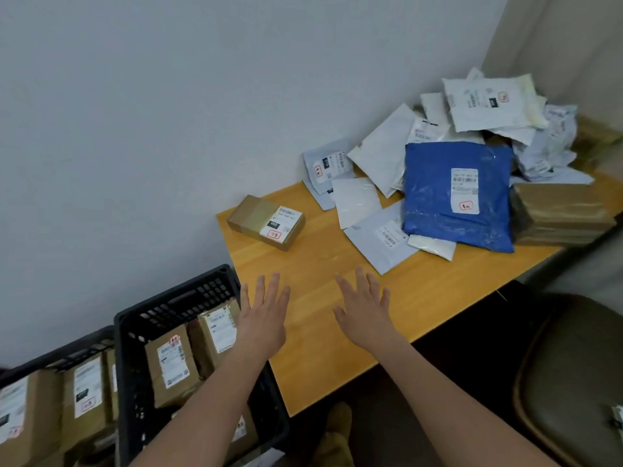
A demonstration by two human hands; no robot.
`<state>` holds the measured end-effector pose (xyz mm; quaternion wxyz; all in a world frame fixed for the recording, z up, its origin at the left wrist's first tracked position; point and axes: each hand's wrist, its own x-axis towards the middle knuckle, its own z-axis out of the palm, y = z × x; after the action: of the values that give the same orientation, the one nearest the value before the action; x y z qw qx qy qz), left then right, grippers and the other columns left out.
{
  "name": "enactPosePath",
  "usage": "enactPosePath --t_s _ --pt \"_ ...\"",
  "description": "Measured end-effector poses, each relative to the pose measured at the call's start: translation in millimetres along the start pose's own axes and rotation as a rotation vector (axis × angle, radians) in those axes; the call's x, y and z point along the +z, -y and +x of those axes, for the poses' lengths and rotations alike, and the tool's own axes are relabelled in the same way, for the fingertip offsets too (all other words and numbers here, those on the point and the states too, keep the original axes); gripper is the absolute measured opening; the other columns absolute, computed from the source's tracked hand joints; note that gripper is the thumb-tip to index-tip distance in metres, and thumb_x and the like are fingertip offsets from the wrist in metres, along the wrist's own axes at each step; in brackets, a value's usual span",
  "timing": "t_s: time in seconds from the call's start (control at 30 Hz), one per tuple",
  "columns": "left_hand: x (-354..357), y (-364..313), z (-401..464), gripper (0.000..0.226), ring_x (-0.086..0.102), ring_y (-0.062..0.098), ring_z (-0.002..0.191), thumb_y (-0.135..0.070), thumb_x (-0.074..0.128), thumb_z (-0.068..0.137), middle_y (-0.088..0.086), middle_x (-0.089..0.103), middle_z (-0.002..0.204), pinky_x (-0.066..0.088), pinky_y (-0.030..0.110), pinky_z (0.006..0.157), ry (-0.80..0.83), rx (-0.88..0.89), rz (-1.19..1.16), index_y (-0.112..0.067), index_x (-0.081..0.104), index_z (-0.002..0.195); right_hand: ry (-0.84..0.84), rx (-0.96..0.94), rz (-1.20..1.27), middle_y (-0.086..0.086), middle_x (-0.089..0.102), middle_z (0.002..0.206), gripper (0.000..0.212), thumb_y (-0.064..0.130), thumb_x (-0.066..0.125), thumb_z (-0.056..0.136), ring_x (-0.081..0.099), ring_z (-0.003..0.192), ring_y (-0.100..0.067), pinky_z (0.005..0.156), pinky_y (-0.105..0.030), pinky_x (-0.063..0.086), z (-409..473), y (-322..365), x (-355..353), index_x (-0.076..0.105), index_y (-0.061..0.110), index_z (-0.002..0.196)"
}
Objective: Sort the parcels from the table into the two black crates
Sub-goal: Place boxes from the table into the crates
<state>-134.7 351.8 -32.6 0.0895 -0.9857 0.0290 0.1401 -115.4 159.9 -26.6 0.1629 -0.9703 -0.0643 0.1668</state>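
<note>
My left hand (263, 315) and my right hand (365, 311) hover over the near part of the wooden table (337, 264), fingers spread, holding nothing. A small cardboard box (266, 222) with a white label lies alone near the table's far left corner. Further right lies a big blue mailer (458, 195) among several white and grey mailers (381, 160), with a stack of brown parcels (559, 214) beside it. Two black crates stand left of the table: the nearer crate (168, 306) and the left crate (50, 357), both holding brown labelled boxes.
A pale wall runs behind the table and crates. A dark brown chair seat (573, 375) stands at the lower right, close to the table's near edge. Crumpled grey bags (549, 146) pile up at the table's far right corner.
</note>
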Motion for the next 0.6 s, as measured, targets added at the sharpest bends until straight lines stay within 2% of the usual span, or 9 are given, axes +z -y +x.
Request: enactPosePath --t_s 0.2,0.47,0.53,0.6 --pt "16.7 5.5 70.4 0.081 -0.015 0.026 0.15 -0.009 0.039 0.096 -0.002 -0.019 0.162 -0.006 0.054 0.118 0.103 -0.03 -0.162 -0.021 -0.016 0.154 0.129 0.044 -0.038 -0.01 -0.013 0.164 0.068 0.023 0.044 0.1 -0.009 0.15 -0.033 0.118 -0.059 0.002 58.3 -6.7 4.3 0.008 0.031 0.157" --pt "25.3 17.6 139.9 0.092 -0.015 0.027 0.149 -0.006 0.049 0.091 -0.005 -0.025 0.16 -0.001 0.051 0.121 0.116 -0.03 -0.311 -0.019 -0.017 0.154 0.201 0.024 -0.021 0.005 -0.008 0.165 0.069 0.015 0.047 0.097 -0.004 0.151 -0.029 0.119 -0.059 0.005 124.5 -2.9 17.9 0.014 0.031 0.155" --pt "28.6 19.7 152.4 0.092 -0.011 0.028 0.15 -0.003 0.048 0.09 -0.004 -0.023 0.161 0.004 0.051 0.121 0.098 -0.032 -0.352 -0.019 -0.015 0.155 0.197 0.011 -0.039 0.004 -0.007 0.165 0.071 0.014 0.048 0.096 -0.003 0.151 -0.029 0.119 -0.059 0.006 136.9 -0.6 22.7 0.014 0.032 0.155" --pt "32.1 19.9 165.0 0.091 -0.001 0.03 0.15 0.001 0.047 0.089 -0.002 -0.018 0.162 0.015 0.05 0.12 0.096 -0.06 -0.444 -0.017 -0.013 0.155 0.197 0.0 -0.055 0.003 -0.005 0.165 0.07 0.014 0.048 0.096 -0.002 0.151 -0.03 0.119 -0.058 0.006 145.9 -1.2 25.9 0.015 0.032 0.155"
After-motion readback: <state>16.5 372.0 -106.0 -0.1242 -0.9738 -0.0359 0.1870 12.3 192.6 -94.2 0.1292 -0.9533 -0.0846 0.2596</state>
